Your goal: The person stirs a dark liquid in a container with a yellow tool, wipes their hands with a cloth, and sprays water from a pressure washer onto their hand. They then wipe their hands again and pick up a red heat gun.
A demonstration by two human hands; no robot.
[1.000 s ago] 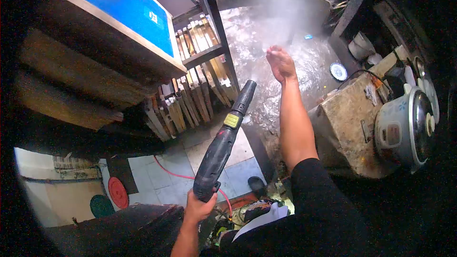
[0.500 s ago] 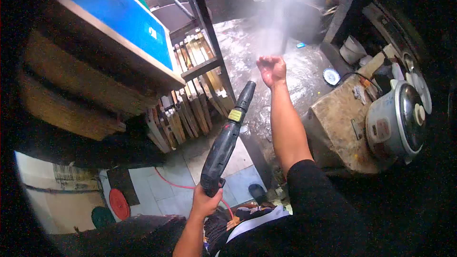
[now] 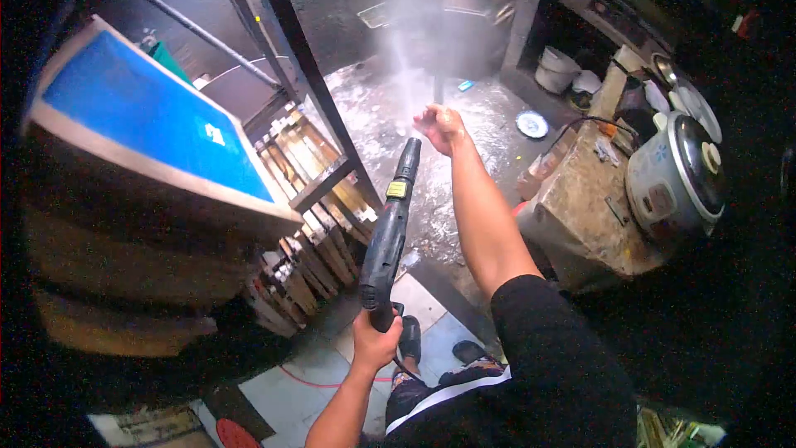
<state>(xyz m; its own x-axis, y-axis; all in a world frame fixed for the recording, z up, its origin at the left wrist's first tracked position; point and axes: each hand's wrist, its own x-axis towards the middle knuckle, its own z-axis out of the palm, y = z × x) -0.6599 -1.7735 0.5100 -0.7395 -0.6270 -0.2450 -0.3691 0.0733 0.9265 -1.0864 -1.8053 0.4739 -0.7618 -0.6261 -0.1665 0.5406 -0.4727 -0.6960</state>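
My left hand (image 3: 377, 338) is closed round the grip of a black pressure washer gun (image 3: 388, 236) with a yellow label. The gun points forward and up, away from my body. A whitish jet of water spray (image 3: 408, 41) fans out beyond its nozzle. My right hand (image 3: 441, 128) is stretched out just right of the nozzle tip, at the edge of the spray. Its fingers are loosely bent and apart, with nothing held. Beneath both hands lies a wet, shiny concrete floor (image 3: 427, 199).
Wooden frames (image 3: 311, 241) stand in a rack at left, below a blue screen panel (image 3: 149, 99) with a wooden border. A rice cooker (image 3: 663, 178) sits by a stained block (image 3: 593, 216) at right. A patterned plate (image 3: 531, 124) and white bucket (image 3: 556, 70) are farther back.
The view has swung to the right, so the rack and cooker sit farther left. My right hand has turned and come nearer the nozzle. The spray continues.
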